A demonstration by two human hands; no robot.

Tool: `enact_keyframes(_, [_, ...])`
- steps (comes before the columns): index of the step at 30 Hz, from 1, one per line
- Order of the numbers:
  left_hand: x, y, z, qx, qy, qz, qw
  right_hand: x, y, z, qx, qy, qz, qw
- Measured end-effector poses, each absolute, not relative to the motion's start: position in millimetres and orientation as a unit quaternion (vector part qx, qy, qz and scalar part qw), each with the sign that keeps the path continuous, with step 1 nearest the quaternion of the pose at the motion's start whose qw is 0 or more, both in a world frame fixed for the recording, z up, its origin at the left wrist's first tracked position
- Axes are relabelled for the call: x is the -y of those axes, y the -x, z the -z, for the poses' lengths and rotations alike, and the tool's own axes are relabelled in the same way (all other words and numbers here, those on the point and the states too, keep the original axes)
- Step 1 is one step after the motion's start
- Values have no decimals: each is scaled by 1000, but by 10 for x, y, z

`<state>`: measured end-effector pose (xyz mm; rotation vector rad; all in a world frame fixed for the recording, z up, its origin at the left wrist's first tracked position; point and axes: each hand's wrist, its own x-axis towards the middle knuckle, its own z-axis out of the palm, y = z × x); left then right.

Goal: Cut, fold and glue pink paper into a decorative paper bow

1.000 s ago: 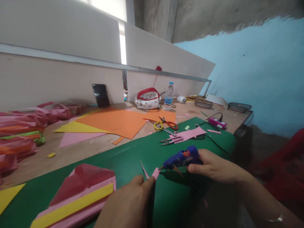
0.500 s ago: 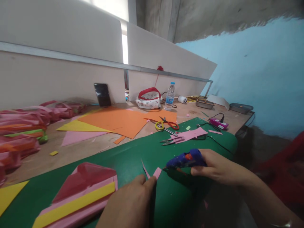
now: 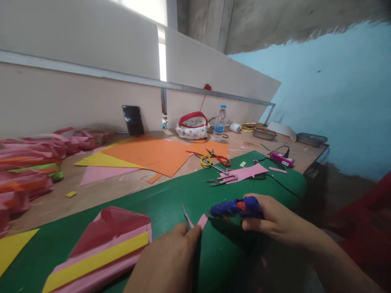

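Observation:
My right hand (image 3: 275, 221) grips a blue glue gun (image 3: 233, 207), its nozzle pointing left at a small pink paper piece (image 3: 201, 221). My left hand (image 3: 168, 260) pinches that pink piece between thumb and fingers, just above the green sheet (image 3: 171, 203) that covers the near part of the table. The nozzle tip sits right beside the upper edge of the pink piece; whether it touches I cannot tell.
A folded red, pink and yellow paper object (image 3: 100, 248) lies at the near left. Scissors (image 3: 214, 160), snips and pink scraps (image 3: 244, 173) lie beyond the glue gun. Orange sheets (image 3: 152, 154), a water bottle (image 3: 218, 124), a pouch (image 3: 192, 127), a phone (image 3: 133, 120) and paper stacks (image 3: 27, 171) stand behind.
My right hand with the glue gun has sunk slightly and drifted right; the gun now lies flatter. My left hand keeps its hold on the pink piece.

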<state>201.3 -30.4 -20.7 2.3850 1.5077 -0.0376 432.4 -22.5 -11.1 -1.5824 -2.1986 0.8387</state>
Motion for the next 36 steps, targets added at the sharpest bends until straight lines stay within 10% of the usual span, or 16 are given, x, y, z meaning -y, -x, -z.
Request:
enact_keyframes(9, [291,-1988,257,-525,-831,-7,187,88,-4677,138,751,631,-122,148])
enact_keyframes(15, [348,-1989,235,-497,-759,-300,295,-54,-4688,334,746,601,105,267])
enact_keyframes(23, [331,-2036,131,-444,-601,-436,501,142,-3543,82,709,366,-483,360])
enact_keyframes(31, [304,-1427,-126,-560,-744,-354,82,-547,-3323,-516,657,252,-498,508])
enact_keyframes(36, [257,-984,108,-618,-767,-171,22,-775,-3213,-494,825,302,-312,360])
